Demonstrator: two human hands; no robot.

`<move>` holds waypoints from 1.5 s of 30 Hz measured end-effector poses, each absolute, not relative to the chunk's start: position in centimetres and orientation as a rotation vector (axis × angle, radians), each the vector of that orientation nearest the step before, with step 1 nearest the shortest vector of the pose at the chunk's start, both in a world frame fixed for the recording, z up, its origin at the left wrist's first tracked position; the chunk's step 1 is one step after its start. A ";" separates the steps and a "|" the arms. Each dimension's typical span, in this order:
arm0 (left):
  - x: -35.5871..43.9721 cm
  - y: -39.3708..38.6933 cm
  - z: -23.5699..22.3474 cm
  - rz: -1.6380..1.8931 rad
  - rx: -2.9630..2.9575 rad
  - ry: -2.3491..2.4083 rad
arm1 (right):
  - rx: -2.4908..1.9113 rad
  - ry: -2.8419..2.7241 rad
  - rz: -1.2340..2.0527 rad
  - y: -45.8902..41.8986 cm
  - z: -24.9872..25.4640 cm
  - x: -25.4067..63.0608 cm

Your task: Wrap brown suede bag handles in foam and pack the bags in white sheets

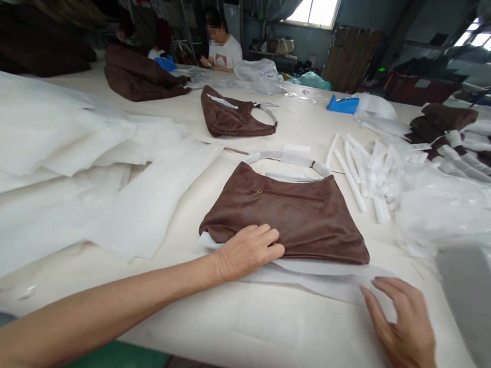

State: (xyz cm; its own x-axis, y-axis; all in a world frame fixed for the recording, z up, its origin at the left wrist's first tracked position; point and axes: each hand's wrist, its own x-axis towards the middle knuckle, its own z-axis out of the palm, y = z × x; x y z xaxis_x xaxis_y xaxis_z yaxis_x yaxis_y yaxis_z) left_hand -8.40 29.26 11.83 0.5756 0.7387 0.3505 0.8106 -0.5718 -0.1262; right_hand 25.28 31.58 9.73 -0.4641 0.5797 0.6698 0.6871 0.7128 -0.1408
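Observation:
A brown handbag [289,220] lies flat in front of me, its zip facing up and its handle [289,158] wrapped in white material. Curled over the bag's lower edge is my left hand [251,253], closed on it, with the fingertips partly hidden. Beneath that edge, a thin white sheet [318,280] sticks out toward me. My right hand [408,319] is at the sheet's right end, thumb and fingers apart; I cannot tell whether the fingertips touch it.
White sheets [81,184] cover the table's left side. Farther back are another brown handbag [233,116] and a blue tape dispenser [343,104]. White strips [351,166], clear plastic [458,210] and stacked wrapped bags [443,125] lie right. A person [225,51] sits across the table.

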 end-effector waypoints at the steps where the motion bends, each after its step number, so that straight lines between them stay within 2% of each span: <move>1: -8.3 29.2 11.7 -0.383 -2.538 -1.276 | -0.974 -2.171 -0.258 31.9 10.6 25.1; 6: -8.0 29.2 11.7 -0.327 -2.548 -1.305 | -0.758 -2.653 -0.298 35.7 13.0 21.7; 10: -9.6 28.7 12.5 -0.250 -2.584 -1.359 | -0.510 -2.712 -0.269 37.0 10.5 21.1; 18: -16.0 23.3 11.0 -0.300 -2.452 -1.680 | -0.535 -2.759 -0.246 35.8 7.2 22.7; 22: -16.0 22.3 14.4 -0.304 -2.618 -1.829 | -0.525 -2.762 -0.271 36.1 6.7 22.3; 25: -14.8 24.0 17.8 -0.354 -2.664 -1.912 | -0.501 -2.744 -0.326 36.2 6.4 21.9; 27: -13.5 25.9 18.3 -0.452 -2.619 -1.883 | -0.501 -2.722 -0.364 36.2 6.1 21.8; 29: -12.3 27.7 17.1 -0.467 -2.622 -1.740 | -0.514 -2.703 -0.390 36.1 5.9 21.7; 32: -11.4 29.5 13.2 -0.268 -2.743 -1.522 | -0.550 -2.687 -0.381 36.0 5.7 21.5; 35: -11.5 30.0 10.5 -0.167 -2.814 -1.521 | -0.552 -2.680 -0.352 35.9 5.8 21.3; 37: -11.4 29.8 10.5 -0.184 -2.887 -1.571 | -0.562 -2.683 -0.316 35.7 6.1 21.4; 42: -12.9 29.8 14.0 -0.437 -3.284 -1.745 | -0.573 -2.737 -0.194 35.6 6.6 22.2; 45: -15.6 27.7 15.6 -1.038 -3.240 -1.944 | -0.572 -2.745 -0.098 35.9 6.8 22.6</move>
